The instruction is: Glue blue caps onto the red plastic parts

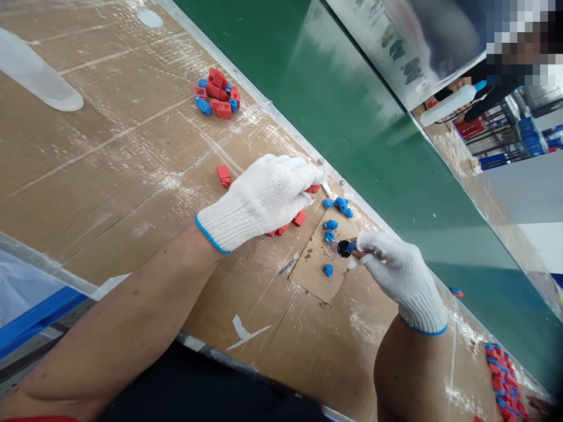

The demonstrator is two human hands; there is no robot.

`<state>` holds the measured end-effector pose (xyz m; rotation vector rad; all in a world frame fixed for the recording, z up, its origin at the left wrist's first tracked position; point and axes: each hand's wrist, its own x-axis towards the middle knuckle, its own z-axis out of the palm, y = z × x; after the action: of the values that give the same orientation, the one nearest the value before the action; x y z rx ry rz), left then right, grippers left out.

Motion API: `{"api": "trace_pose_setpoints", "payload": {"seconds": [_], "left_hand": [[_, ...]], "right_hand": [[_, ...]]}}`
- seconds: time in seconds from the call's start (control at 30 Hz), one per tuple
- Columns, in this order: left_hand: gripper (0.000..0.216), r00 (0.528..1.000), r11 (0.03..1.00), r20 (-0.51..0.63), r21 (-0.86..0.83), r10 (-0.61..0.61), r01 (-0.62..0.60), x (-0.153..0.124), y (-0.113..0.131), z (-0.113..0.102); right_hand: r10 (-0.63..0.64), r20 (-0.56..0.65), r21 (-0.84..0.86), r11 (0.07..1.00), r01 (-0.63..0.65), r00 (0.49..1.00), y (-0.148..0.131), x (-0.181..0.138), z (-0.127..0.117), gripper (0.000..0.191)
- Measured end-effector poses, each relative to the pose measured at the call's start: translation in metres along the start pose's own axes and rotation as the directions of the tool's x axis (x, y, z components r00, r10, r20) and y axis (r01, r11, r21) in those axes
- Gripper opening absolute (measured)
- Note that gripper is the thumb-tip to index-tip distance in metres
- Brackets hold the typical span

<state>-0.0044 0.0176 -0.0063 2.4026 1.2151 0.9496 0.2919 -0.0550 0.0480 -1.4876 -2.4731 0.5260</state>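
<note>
My left hand [264, 196], in a white knit glove, is curled over a small heap of red plastic pieces [294, 220] on the cardboard-covered bench, its fingertips pinching a red piece [313, 189]. My right hand [402, 275], also gloved, pinches a small blue piece [350, 247] against a black round part [342, 249]. Between the hands several loose blue pieces [336, 205] lie on a stained cardboard square [316, 266]. A single red piece [223, 174] lies just left of my left hand.
A pile of joined red and blue parts [217, 94] sits farther up the bench. A green conveyor belt [352, 105] runs along the bench's right edge. More red and blue parts [504, 381] lie at lower right. A person holding a white bottle [451, 101] stands beyond the belt.
</note>
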Motion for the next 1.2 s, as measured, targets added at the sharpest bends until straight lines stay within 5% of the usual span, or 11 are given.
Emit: {"api": "trace_pose_setpoints", "payload": {"seconds": [0.33,0.5,0.6,0.77,0.93,1.2], "left_hand": [[0.021,1.0,1.0,-0.008,-0.029,-0.01,0.009,-0.002,0.001,-0.002],[0.033,0.987,0.958,-0.12,-0.277,-0.106,0.069,-0.005,0.008,-0.006],[0.026,0.948,0.781,-0.107,-0.599,-0.301,0.18,-0.006,0.02,-0.007],[0.012,0.885,0.243,0.111,-0.939,-0.452,0.242,-0.009,0.039,-0.002],[0.036,0.904,-0.213,0.248,-0.96,-0.349,0.181,-0.011,0.057,0.001],[0.04,0.912,-0.276,0.313,-0.931,-0.264,0.239,-0.019,0.069,0.014]], "right_hand": [[0.008,-0.022,0.021,1.0,-0.008,1.0,-0.003,-0.001,-0.004,0.023],[0.047,-0.26,0.108,0.994,-0.019,0.965,0.001,-0.013,-0.013,0.013],[0.013,-0.464,0.077,0.997,0.026,0.886,-0.002,-0.015,-0.021,0.021],[0.026,-0.709,0.196,0.967,0.161,0.705,-0.021,-0.011,-0.019,0.016],[0.087,-0.707,0.395,0.871,0.291,0.702,-0.04,-0.005,0.003,0.017],[0.095,-0.721,0.41,0.857,0.313,0.686,-0.058,0.004,0.01,0.018]]}}
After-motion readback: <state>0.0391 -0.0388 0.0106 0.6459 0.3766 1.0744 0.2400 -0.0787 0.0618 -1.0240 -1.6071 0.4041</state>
